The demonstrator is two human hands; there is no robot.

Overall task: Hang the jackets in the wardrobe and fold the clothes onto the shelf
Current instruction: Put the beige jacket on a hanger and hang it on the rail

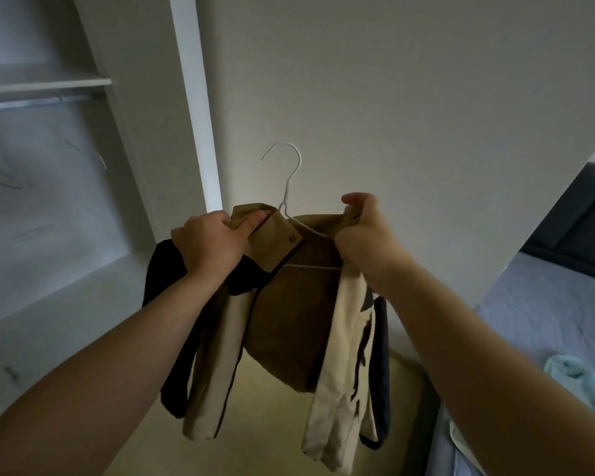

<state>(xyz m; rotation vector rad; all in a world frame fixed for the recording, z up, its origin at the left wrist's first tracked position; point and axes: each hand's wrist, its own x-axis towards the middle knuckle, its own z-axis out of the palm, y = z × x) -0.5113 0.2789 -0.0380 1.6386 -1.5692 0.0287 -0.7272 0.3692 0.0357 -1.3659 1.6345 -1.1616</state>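
The jacket (289, 304) is held up beside the wardrobe (49, 97), its collar pinched by the left hand (210, 242) and right hand (364, 235), so it is settled on the hanger (289, 187).

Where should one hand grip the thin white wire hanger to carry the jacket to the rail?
Probably at the bare neck of the white wire hanger, just under its hook, coming from above. It stands clear of the tan and cream jacket, whose collar the left hand and right hand hold.
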